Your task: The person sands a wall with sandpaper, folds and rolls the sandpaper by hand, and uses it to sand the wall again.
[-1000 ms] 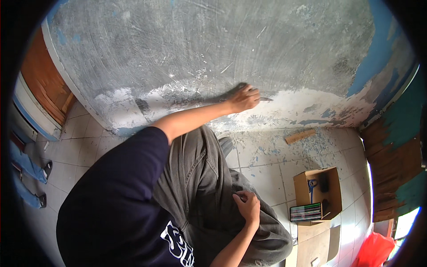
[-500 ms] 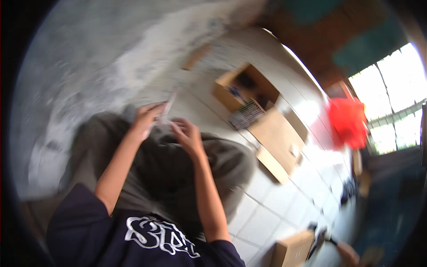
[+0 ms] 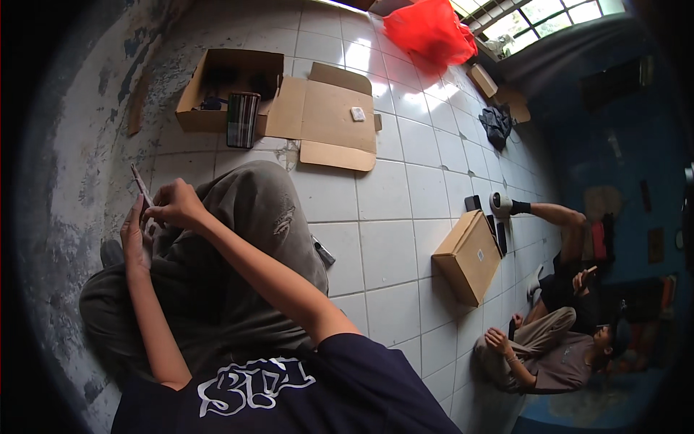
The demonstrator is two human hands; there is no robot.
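My left hand (image 3: 135,235) is closed round the lower part of a thin, flat, narrow object (image 3: 140,184), seen nearly edge-on, so its kind does not show. The fingers of my right hand (image 3: 173,204) are bent and pinch at the same object from the right. Both hands are above my crossed legs, close to the wall. Beyond them an open cardboard box (image 3: 189,119) stands on the tiles with dark things inside. A dark rectangular panel with vertical stripes (image 3: 243,120) leans at its front.
An unfolded cardboard flap (image 3: 336,116) bears a small white square (image 3: 358,113). By my right knee lies a small metallic piece (image 3: 323,251). A closed cardboard box (image 3: 463,257) stands at right, near two seated people (image 3: 553,354). A red plastic bag (image 3: 430,35) lies at the back.
My view has swung round to the right, bringing the seated people into sight. Both hands now appear farther left in the picture, still on the thin object.
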